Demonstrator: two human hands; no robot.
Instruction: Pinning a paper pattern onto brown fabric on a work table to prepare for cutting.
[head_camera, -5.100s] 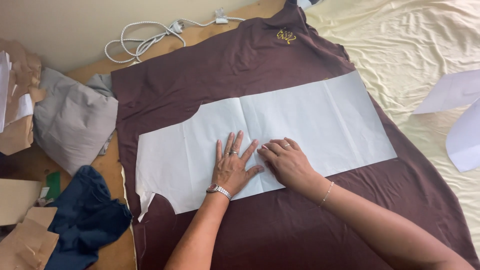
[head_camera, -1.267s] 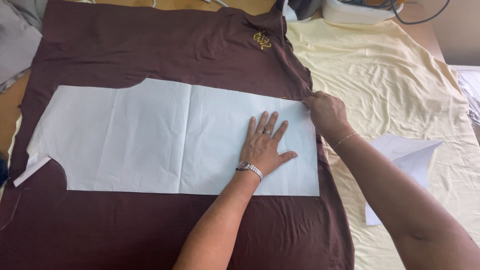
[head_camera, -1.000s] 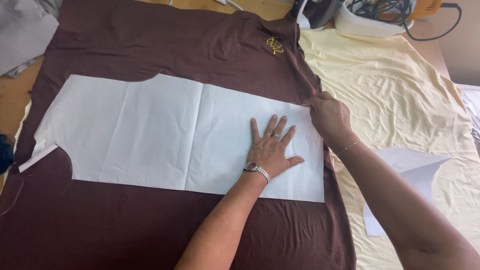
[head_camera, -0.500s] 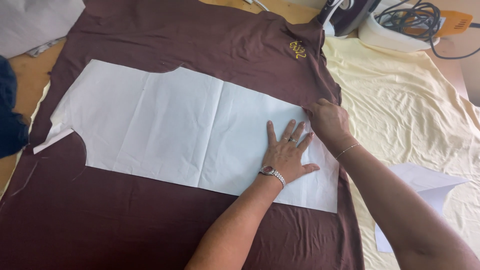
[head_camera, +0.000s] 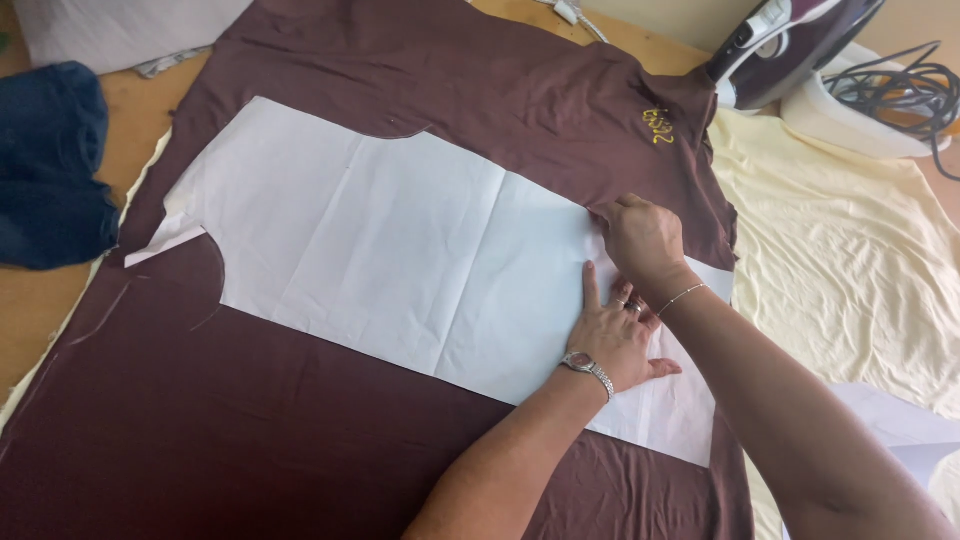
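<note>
A white paper pattern piece (head_camera: 400, 250) lies flat on a dark brown garment (head_camera: 250, 430) spread over the table. My left hand (head_camera: 615, 335), with a wristwatch, presses flat on the right part of the paper, fingers spread. My right hand (head_camera: 640, 240) crosses just above it, its fingertips on the paper's upper right edge where paper meets brown cloth. A small yellow embroidered mark (head_camera: 660, 125) sits on the garment near the right hand. Whether the right fingers pinch the edge is unclear.
An iron (head_camera: 785, 45) stands on a white base with coiled black cable (head_camera: 900, 95) at the top right. Pale yellow cloth (head_camera: 850, 270) covers the right side. Dark blue fabric (head_camera: 50, 165) is bundled at the left, grey cloth (head_camera: 110, 25) at the top left, and another white sheet (head_camera: 900, 430) lies at the lower right.
The view has swung right and closer, bringing the iron in. My hands moved from the paper's middle to its right end, and my right hand now works the upper right edge.
</note>
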